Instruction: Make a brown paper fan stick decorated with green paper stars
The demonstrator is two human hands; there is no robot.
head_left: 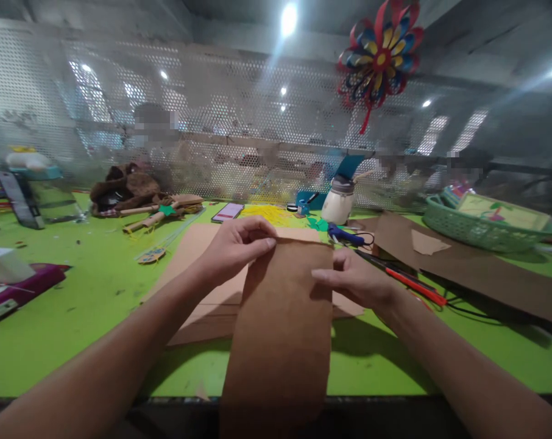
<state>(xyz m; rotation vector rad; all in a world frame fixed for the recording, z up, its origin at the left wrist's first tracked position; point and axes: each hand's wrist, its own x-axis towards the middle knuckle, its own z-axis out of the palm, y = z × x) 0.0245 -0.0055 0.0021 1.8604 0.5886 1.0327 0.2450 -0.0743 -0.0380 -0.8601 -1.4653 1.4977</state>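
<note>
A long strip of brown cardboard (285,329) hangs between my hands, its lower end dropping past the table's front edge. My left hand (242,244) pinches its top left corner with thumb and fingers. On the right edge, a little lower, my right hand (356,277) grips the strip, thumb in front and fingers behind. The strip's top edge looks slightly folded over. Beneath it, lighter tan cardboard sheets (203,311) lie on the green table (97,305), partly covered by the strip and my left hand.
Right of my hands lie a blue glue gun (346,235), a red-handled tool (415,286) and a dark brown sheet (477,274). A green basket (486,227) stands far right. Behind are a cream jar (337,201) and a phone (227,212). A purple power strip (27,286) sits left.
</note>
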